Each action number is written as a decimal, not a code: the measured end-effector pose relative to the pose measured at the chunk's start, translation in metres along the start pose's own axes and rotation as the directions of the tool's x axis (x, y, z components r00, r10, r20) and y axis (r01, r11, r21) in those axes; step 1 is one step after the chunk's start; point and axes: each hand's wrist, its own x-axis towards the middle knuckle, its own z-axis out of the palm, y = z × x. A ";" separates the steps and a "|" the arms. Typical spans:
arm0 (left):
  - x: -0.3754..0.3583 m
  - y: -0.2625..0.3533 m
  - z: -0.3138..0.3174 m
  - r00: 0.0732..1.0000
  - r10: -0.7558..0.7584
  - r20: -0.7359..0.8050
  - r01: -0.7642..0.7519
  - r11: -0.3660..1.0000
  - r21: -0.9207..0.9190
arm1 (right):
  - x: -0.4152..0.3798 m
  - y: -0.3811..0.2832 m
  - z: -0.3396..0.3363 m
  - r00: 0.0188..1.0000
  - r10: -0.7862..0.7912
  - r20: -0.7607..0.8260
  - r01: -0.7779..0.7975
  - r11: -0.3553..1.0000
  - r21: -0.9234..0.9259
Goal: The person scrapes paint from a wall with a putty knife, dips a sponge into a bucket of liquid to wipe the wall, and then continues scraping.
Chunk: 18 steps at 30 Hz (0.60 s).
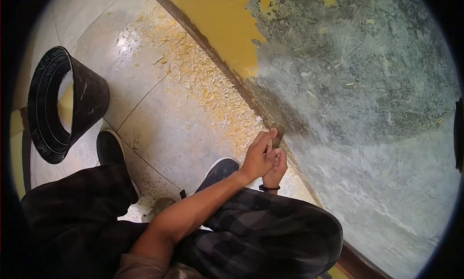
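Observation:
A paint scraper (278,136) with a flat, dull metal blade stands at the foot of the wall, its edge close to the wall's base. My left hand (259,155) reaches across from the lower left, with fingers closed at the blade's side. Just beside and partly behind it, my right hand (275,168), with a black band at the wrist, is closed round the lower part of the scraper. The handle is hidden by the fingers. Both hands are almost touching each other. The wall (348,100) shows bare grey plaster with patches of yellow paint (222,22).
Yellow and white paint flakes (208,88) lie along the wall base on the tiled floor (154,114). A black bucket (89,93) with something pale inside is at the left. My dark shoes (112,151) and bent knees are close below the hands.

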 end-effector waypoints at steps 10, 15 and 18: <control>0.015 0.001 0.001 0.992 0.032 -0.119 -0.032 0.999 0.006 | 0.011 -0.008 -0.012 0.994 -0.023 0.109 0.046 0.977 -0.207; 0.008 -0.029 -0.008 0.992 0.089 -0.093 -0.082 0.994 0.069 | 0.020 0.012 0.010 0.986 -0.121 0.118 0.134 0.984 -0.117; 0.004 -0.011 -0.005 1.000 0.000 -0.011 0.000 1.000 0.013 | 0.003 0.013 0.006 0.998 0.010 -0.059 -0.015 0.997 -0.074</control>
